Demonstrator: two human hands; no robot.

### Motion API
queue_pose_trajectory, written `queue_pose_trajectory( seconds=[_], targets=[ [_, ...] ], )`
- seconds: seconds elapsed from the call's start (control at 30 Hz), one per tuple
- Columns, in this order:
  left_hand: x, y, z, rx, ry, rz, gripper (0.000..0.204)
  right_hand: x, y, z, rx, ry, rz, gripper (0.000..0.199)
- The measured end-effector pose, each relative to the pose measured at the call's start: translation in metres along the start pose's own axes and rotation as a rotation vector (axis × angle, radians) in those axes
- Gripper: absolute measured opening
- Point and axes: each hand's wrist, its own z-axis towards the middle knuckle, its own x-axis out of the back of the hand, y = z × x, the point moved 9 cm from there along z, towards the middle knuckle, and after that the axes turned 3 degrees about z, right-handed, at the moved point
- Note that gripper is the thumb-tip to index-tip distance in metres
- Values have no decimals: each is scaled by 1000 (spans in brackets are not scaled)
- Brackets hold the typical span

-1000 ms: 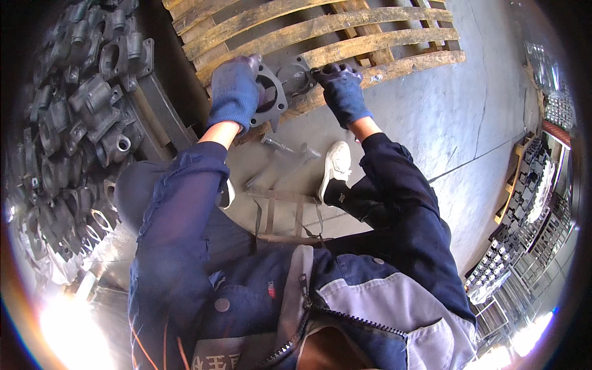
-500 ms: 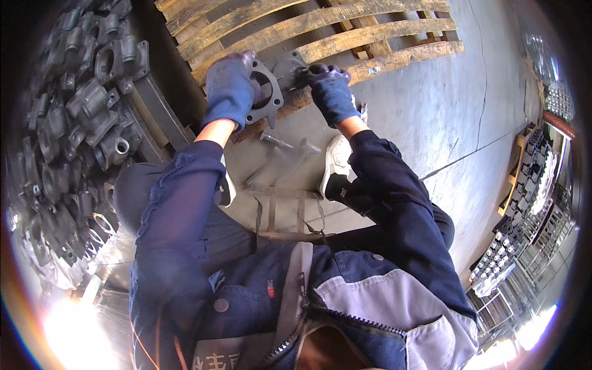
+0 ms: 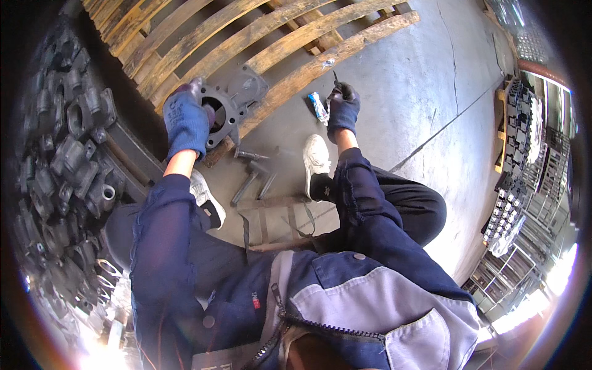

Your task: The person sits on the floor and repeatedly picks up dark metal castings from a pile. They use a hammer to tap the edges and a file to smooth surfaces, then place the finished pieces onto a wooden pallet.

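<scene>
My left hand (image 3: 187,120), in a blue glove with a dark palm, grips the near-left edge of a grey metal casting (image 3: 242,87). The casting has a flat flange with bolt holes around a wide round opening, and it rests tilted on the wooden pallet's (image 3: 277,31) near edge. Off to the right, clear of the casting, my gloved right hand (image 3: 343,108) is closed around a thin dark tool (image 3: 335,76). Only the tool's narrow end shows above the fist; its kind cannot be made out.
Many grey castings (image 3: 71,154) are heaped at the left. Metal rods or hammer-like tools (image 3: 250,176) lie on the floor between my shoes. A small white-and-blue tube or packet (image 3: 318,106) lies beside my right hand. Racks with parts (image 3: 524,135) stand at the far right.
My right hand has moved away from the casting, over the floor to its right, with the thin tool in it. The casting has turned a little under my left hand; the view has shifted too.
</scene>
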Motion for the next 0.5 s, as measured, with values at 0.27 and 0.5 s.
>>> queue_pose_trajectory(
  seconds=[0.27,0.5],
  targets=[
    [3,5,-2,-51,43,-63,50,4,-46,13,300,54,-269,23],
    [2,6,1,-32,-8,-1,50,0,-45,13,256,66,-442,27]
  ],
)
